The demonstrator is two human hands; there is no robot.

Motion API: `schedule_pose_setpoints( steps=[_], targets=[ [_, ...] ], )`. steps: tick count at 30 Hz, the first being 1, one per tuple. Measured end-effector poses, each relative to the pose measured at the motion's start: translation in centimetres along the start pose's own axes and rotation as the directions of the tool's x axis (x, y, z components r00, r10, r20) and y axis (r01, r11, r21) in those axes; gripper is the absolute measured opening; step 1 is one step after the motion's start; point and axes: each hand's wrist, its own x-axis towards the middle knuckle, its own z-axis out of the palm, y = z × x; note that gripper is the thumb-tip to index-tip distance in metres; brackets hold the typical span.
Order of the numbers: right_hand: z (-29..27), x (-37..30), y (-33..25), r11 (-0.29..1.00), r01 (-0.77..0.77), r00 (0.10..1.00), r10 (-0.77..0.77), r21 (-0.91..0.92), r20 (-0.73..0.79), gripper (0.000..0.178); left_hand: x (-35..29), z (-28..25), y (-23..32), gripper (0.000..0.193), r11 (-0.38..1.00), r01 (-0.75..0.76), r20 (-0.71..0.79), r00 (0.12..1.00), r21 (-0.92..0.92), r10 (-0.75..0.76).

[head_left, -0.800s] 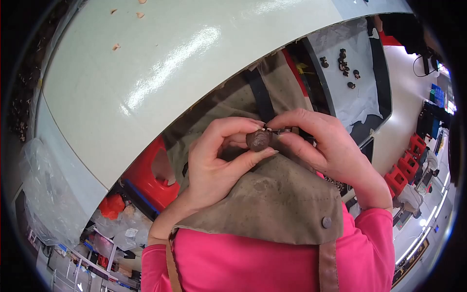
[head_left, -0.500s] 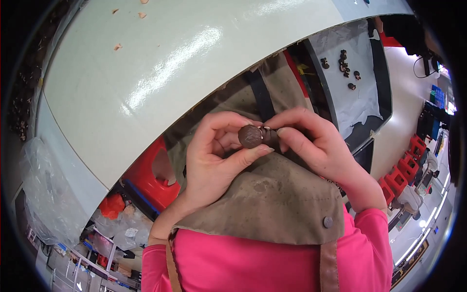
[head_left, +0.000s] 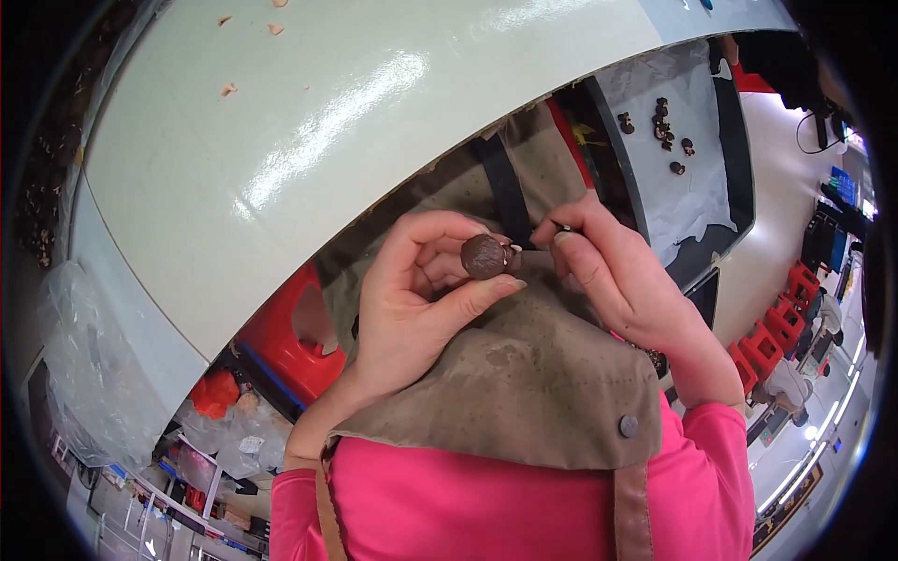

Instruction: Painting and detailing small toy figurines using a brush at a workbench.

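Observation:
My left hand pinches a small round brown mushroom between thumb and fingers, its pale stem end pointing right. My right hand is just right of it, a short gap apart. Its fingertips are closed on a small dark item, too small to make out. Both hands hover over my khaki apron, below the curved edge of a glossy pale table.
A dark tray lined with white paper lies at the right, with several small brown mushrooms on it. A red stool and clear plastic bags sit under the table at left. Red crates stand on the floor at far right.
My right hand has come off the mushroom and drawn a little to the right. The left hand has turned the mushroom and keeps hold of it.

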Motion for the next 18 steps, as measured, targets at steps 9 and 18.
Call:
schedule_pose_setpoints(
  steps=[9,18],
  targets=[
    [-1.3,0.7,0.1,0.937,0.164,0.976,-0.107,-0.310,0.192,0.012,0.6,0.8,0.2,0.040,1.000,-0.007,-0.003,1.000,0.008,0.007],
    [-3.4,1.0,-0.3,0.938,0.169,0.961,-0.088,-0.304,0.263,0.017,1.6,2.3,0.6,0.040,0.998,-0.005,0.023,1.000,0.066,0.003]
  ],
)
